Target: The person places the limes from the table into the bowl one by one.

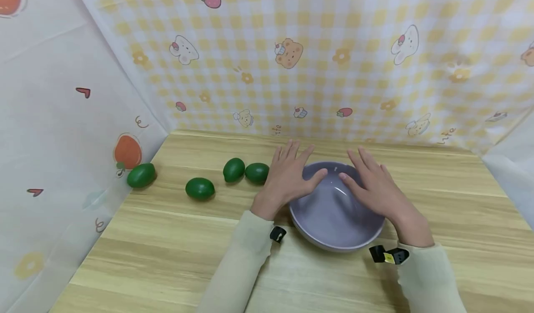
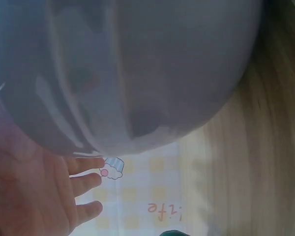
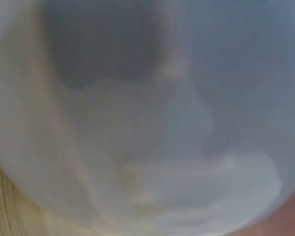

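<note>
A round grey-purple bowl sits on the wooden table with both hands at its sides. My left hand is at the left rim, its fingers extended and the thumb reaching over the inside. On the opposite side, my right hand has straight fingers pointing away from me, its thumb also over the bowl. In the left wrist view, the bowl's glossy outer wall fills the upper part, beside the spread fingers of the left hand. Bowl wall takes up nearly all of the blurred right wrist view.
Several smooth green limes lie left of the bowl: a close pair with one lime beside another lime, a lime nearer me, and a lime at the table's left edge. A checked cloth hangs behind.
</note>
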`<action>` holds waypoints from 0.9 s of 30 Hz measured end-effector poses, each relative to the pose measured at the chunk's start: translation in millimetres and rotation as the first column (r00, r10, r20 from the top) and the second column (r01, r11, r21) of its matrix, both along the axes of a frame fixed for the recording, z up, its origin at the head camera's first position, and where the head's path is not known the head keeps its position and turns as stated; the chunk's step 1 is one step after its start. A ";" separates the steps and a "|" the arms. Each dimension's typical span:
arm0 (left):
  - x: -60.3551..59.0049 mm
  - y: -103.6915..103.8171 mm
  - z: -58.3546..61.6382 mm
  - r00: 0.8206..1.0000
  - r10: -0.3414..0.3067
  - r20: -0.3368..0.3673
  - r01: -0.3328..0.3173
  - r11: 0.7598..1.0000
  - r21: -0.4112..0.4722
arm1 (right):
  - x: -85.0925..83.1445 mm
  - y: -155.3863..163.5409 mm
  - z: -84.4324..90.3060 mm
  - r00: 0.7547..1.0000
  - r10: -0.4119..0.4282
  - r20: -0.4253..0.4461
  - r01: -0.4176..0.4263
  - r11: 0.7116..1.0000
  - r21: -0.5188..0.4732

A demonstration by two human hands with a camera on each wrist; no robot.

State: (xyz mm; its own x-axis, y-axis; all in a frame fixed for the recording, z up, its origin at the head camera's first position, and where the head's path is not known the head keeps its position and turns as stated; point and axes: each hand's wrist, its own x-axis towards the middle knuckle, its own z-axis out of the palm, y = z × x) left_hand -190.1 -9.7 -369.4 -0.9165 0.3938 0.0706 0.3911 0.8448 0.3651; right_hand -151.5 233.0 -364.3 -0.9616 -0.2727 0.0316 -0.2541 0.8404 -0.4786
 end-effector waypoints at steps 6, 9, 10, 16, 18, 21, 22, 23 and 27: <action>-0.4 -2.8 1.4 1.000 0.001 0.010 -0.001 1.000 0.024 | 0.3 4.6 -0.2 0.996 -0.003 0.091 0.005 0.999 -0.032; -1.5 -5.3 1.2 1.000 0.002 0.012 -0.002 1.000 0.031 | 0.8 6.6 0.5 0.991 0.013 0.133 -0.005 0.998 -0.061; -2.0 -6.3 0.7 1.000 0.001 0.008 -0.002 0.999 0.034 | 0.9 7.1 0.7 0.990 0.021 0.138 -0.012 0.998 -0.068; -3.3 -11.7 -0.1 1.000 0.005 -0.006 -0.004 0.998 0.056 | 4.8 11.4 1.9 0.984 0.066 0.163 -0.053 0.995 -0.086; -3.0 -13.7 -0.6 1.000 0.012 0.007 -0.012 0.998 0.062 | 7.1 13.5 1.6 0.982 0.074 0.174 -0.059 0.994 -0.089; -3.3 -17.0 -1.7 1.000 0.019 0.022 -0.021 0.997 0.070 | 9.3 18.1 0.7 0.980 0.076 0.185 -0.059 0.994 -0.093; -3.7 -18.0 -1.9 0.999 0.022 0.024 -0.024 0.997 0.074 | 9.1 20.0 0.4 0.980 0.078 0.184 -0.060 0.993 -0.101; -4.0 -19.1 -1.7 0.999 0.025 0.024 -0.026 0.997 0.078 | 8.9 21.9 0.2 0.980 0.079 0.185 -0.059 0.992 -0.110; -5.0 -24.4 -0.5 0.999 0.042 0.017 -0.043 0.995 0.086 | 7.3 30.8 -1.9 0.971 0.110 0.212 -0.069 0.978 -0.195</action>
